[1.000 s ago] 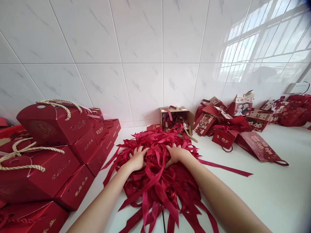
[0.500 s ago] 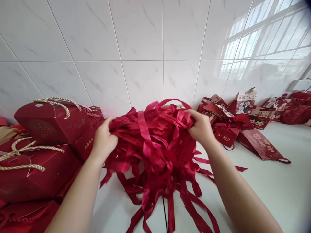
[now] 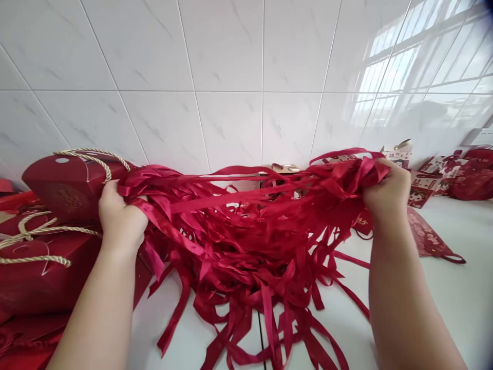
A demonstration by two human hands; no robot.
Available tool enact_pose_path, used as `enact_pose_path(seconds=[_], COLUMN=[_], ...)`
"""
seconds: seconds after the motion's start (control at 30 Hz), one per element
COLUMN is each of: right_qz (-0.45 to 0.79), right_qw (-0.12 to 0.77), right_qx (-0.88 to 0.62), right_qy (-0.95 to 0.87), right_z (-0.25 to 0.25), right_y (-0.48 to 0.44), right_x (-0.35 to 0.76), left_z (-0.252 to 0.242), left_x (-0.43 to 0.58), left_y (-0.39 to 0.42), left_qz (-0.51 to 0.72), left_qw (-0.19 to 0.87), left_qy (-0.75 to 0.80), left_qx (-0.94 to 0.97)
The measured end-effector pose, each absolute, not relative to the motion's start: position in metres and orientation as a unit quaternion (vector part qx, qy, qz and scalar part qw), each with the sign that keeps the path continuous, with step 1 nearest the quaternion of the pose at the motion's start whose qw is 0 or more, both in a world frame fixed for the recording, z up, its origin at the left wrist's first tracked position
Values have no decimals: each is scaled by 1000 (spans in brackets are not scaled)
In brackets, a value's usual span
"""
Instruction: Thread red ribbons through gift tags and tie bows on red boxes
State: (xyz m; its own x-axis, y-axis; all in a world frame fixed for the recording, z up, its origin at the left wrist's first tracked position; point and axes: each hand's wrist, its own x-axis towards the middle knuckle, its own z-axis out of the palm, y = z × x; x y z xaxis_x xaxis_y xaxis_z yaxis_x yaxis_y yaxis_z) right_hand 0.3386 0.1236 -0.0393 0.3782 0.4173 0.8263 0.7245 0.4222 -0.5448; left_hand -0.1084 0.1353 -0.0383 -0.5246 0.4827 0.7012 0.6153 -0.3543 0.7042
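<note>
A big tangle of red ribbons (image 3: 246, 236) stretches between my two hands over the white table, its loose ends hanging down onto the surface. My left hand (image 3: 122, 216) is closed around the left end of the tangle, in front of the red boxes with rope handles. At the other end, my right hand (image 3: 388, 189) grips a bunch of the same ribbons, in front of the small red and cream boxes. The middle of the tangle sags, with several strands pulled nearly straight across the top.
Red boxes (image 3: 65, 190) with cream rope handles are stacked at the left. Small printed boxes (image 3: 420, 186) and a flat red bag (image 3: 433, 236) lie at the right on the white table (image 3: 458, 308). A tiled wall (image 3: 231, 61) stands behind.
My hands have moved far apart, left hand leftwards and right hand rightwards, both still gripping. The bunched ribbons have spread into a wide, sagging web, uncovering a small box behind.
</note>
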Motion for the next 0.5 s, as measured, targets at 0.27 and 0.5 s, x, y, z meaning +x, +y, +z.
enact_pose_path(seconds=[0.27,0.5], right_qz=[-22,238], right_qw=[670,124], right_qx=[-427,-432], right_qy=[-607,-861], right_z=[-38,-59], right_y=[123,117], right_x=[288,235], left_z=[-45,-67], left_x=[-68,-32], left_y=[125,103], left_qz=[-646,-113], left_qw=[-14,-220], left_qy=[-492,-538], left_qx=[-584,-806])
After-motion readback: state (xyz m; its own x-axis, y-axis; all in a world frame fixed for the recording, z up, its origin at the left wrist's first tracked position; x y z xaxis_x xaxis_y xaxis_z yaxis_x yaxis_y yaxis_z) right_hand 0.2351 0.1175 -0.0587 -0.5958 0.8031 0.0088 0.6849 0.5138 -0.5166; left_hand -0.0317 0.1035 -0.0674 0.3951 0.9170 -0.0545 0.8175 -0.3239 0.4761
